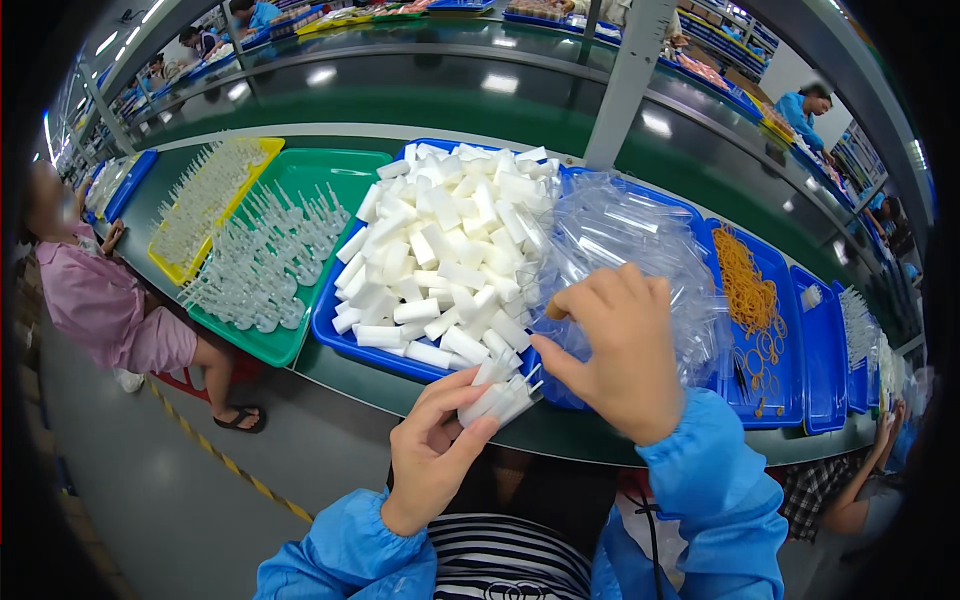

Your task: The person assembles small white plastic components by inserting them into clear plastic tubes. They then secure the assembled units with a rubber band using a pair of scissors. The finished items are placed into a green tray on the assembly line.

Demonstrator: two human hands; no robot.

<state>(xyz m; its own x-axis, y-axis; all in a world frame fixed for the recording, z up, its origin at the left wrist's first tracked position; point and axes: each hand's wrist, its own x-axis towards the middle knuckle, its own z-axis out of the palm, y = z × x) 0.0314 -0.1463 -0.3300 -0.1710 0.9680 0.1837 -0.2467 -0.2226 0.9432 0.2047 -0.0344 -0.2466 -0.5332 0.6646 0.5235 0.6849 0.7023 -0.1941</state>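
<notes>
In front of me, my left hand [437, 440] is closed round a small bunch of white foam pieces [487, 400], with thin clear plastic stems sticking out at its right end. My right hand [620, 340] hovers just to the right of the bunch, its thumb and curled forefinger apart. A tan cover or band shows at the forefinger's tip; I cannot make out which. Behind the left hand a heap of white foam cylinders [440, 240] fills a blue tray [330, 318]. Beneath and beyond my right hand lies a pile of clear plastic sleeves [630, 235].
Leftward stand a green tray [335, 160] and a yellow tray [272, 150] of upright translucent plastic parts. Rubber bands [745, 280] and dark tweezers [740, 375] lie in a blue tray at right. A metal post [625, 90] rises behind; a co-worker [110, 285] sits at left.
</notes>
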